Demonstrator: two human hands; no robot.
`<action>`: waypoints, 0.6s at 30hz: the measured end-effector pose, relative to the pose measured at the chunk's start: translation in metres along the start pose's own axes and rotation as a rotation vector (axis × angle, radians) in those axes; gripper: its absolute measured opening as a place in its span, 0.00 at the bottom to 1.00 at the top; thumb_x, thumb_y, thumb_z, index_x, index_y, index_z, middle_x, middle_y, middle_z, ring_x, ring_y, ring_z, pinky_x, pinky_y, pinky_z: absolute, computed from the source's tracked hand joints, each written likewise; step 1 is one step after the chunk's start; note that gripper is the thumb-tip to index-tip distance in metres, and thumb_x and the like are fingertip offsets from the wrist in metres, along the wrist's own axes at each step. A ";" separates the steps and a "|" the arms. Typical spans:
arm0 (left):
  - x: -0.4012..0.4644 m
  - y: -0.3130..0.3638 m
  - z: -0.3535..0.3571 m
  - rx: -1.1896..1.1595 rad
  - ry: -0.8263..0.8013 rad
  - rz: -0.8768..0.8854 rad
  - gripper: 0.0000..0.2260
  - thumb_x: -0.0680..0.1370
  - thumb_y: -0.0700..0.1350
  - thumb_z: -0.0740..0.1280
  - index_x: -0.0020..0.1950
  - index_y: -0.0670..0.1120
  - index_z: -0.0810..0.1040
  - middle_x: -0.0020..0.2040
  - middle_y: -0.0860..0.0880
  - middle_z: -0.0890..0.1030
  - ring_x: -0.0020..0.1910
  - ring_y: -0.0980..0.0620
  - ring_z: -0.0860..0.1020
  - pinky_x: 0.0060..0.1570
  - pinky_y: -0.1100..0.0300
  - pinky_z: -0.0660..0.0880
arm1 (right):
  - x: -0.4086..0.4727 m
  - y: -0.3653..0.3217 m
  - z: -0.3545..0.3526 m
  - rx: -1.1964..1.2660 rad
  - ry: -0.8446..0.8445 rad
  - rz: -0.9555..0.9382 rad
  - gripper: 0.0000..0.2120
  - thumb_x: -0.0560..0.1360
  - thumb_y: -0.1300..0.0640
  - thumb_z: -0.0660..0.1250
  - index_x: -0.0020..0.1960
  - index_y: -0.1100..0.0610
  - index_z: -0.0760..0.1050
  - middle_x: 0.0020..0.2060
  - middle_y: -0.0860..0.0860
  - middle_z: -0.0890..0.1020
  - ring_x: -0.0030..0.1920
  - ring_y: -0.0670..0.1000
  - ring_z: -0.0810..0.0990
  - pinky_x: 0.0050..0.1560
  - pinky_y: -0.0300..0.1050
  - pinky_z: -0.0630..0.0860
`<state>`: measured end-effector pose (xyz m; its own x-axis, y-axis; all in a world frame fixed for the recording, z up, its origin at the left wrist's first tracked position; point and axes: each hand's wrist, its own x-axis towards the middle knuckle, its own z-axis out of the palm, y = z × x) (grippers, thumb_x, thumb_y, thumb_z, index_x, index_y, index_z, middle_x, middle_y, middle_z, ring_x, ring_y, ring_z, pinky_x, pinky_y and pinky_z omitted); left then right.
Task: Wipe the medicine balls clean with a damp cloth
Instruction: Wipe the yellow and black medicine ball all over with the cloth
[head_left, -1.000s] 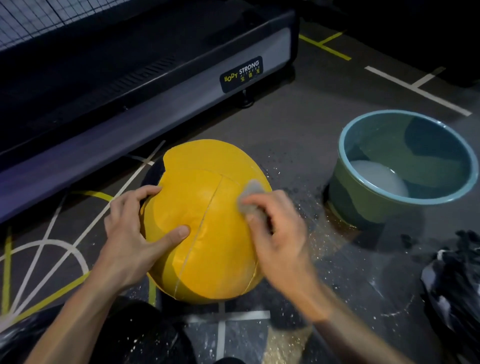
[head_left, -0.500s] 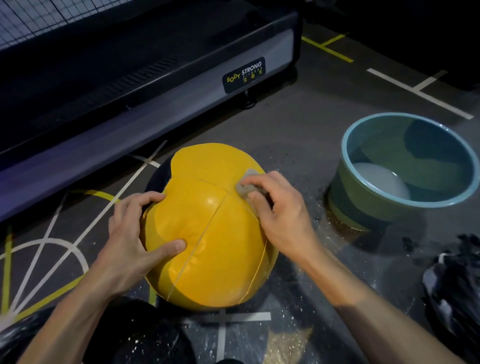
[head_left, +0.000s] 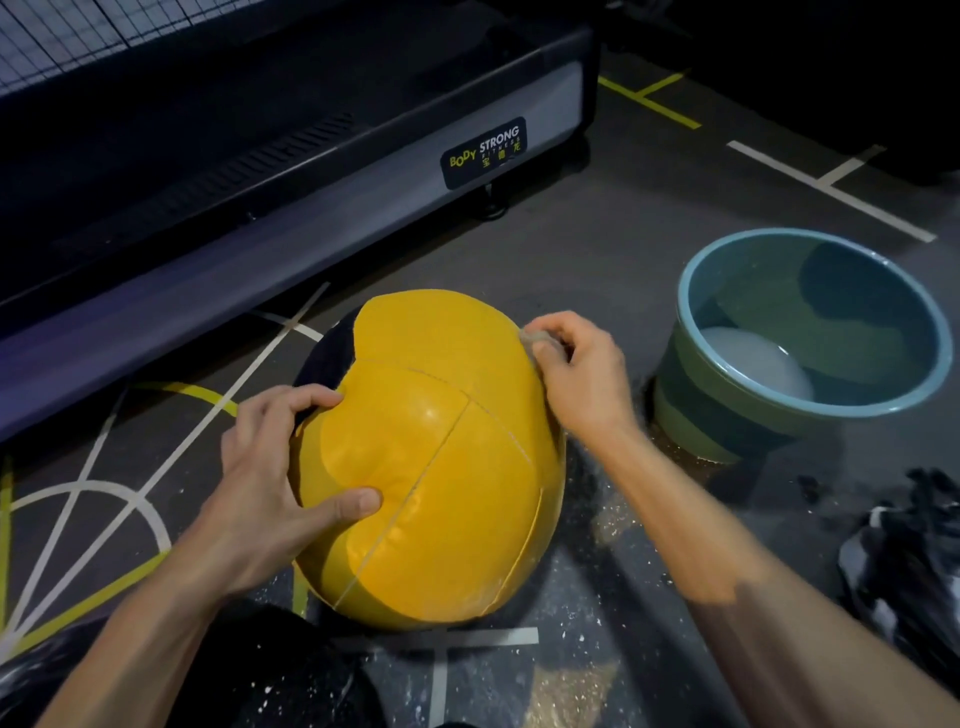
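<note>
The yellow medicine ball (head_left: 431, 467) sits on the dark marked floor (head_left: 597, 249), near the person. The left hand (head_left: 270, 467) grips its left side, thumb dug into the yellow skin. The right hand (head_left: 576, 374) pinches a small grey cloth (head_left: 535, 338) against the ball's far right edge. A blue basin (head_left: 727, 415) of water stands to the right.

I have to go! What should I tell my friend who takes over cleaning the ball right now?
Left hand grips the yellow medicine ball on the floor, thumb pressed into it.
Right hand pinches the small grey cloth against the ball's upper right edge.
Basin with water stands to the right.
Done: cannot tell which parts are wiped.
Left: the ball's dark far side, its underside, and any other balls.
</note>
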<state>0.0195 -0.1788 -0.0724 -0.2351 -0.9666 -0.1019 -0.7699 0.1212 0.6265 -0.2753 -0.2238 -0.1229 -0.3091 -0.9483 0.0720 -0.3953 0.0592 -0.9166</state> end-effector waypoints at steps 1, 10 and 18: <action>0.000 0.000 -0.001 0.001 -0.002 0.007 0.38 0.55 0.76 0.72 0.62 0.79 0.60 0.64 0.67 0.58 0.67 0.56 0.59 0.63 0.49 0.64 | -0.008 -0.010 0.002 0.035 -0.024 -0.128 0.06 0.81 0.57 0.68 0.55 0.50 0.82 0.52 0.44 0.82 0.53 0.40 0.79 0.59 0.43 0.77; 0.004 0.000 -0.003 0.023 -0.036 0.013 0.40 0.54 0.79 0.71 0.63 0.79 0.60 0.67 0.66 0.58 0.69 0.54 0.60 0.64 0.48 0.66 | 0.021 0.022 -0.004 -0.101 -0.043 0.025 0.06 0.83 0.57 0.65 0.53 0.48 0.80 0.50 0.45 0.83 0.51 0.44 0.79 0.56 0.50 0.79; 0.006 -0.005 -0.012 0.040 -0.094 0.017 0.43 0.56 0.77 0.73 0.68 0.74 0.62 0.69 0.71 0.57 0.69 0.53 0.63 0.64 0.44 0.70 | -0.036 0.012 -0.007 -0.037 -0.011 -0.345 0.10 0.81 0.63 0.67 0.60 0.54 0.81 0.58 0.46 0.81 0.60 0.42 0.77 0.64 0.38 0.73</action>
<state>0.0294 -0.1875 -0.0672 -0.3011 -0.9393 -0.1648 -0.7882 0.1479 0.5973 -0.2747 -0.1869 -0.1340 -0.1429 -0.9175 0.3711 -0.5059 -0.2545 -0.8242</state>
